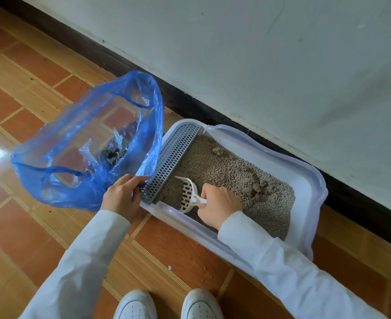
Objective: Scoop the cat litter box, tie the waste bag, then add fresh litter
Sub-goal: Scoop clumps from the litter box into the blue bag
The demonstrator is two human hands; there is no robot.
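Observation:
A white litter box (309, 180) lies on the floor along the wall, filled with grey-brown litter (213, 166). Dark clumps (256, 188) sit in its right half. A grey grated step (173, 157) runs along its left end. My right hand (217, 207) grips the handle of a white slotted scoop (187, 192), whose blade rests in the litter near the grate. My left hand (123, 196) holds the rim of a blue see-through waste bag (79, 139), open to the left of the box. A few dark clumps (112, 154) lie inside the bag.
Orange and wood-patterned floor tiles (28, 226) surround the box, with scattered litter grains (196, 261) in front of it. A dark skirting board (213, 116) and pale wall (282, 65) run behind. My two white shoes (167, 305) stand at the bottom edge.

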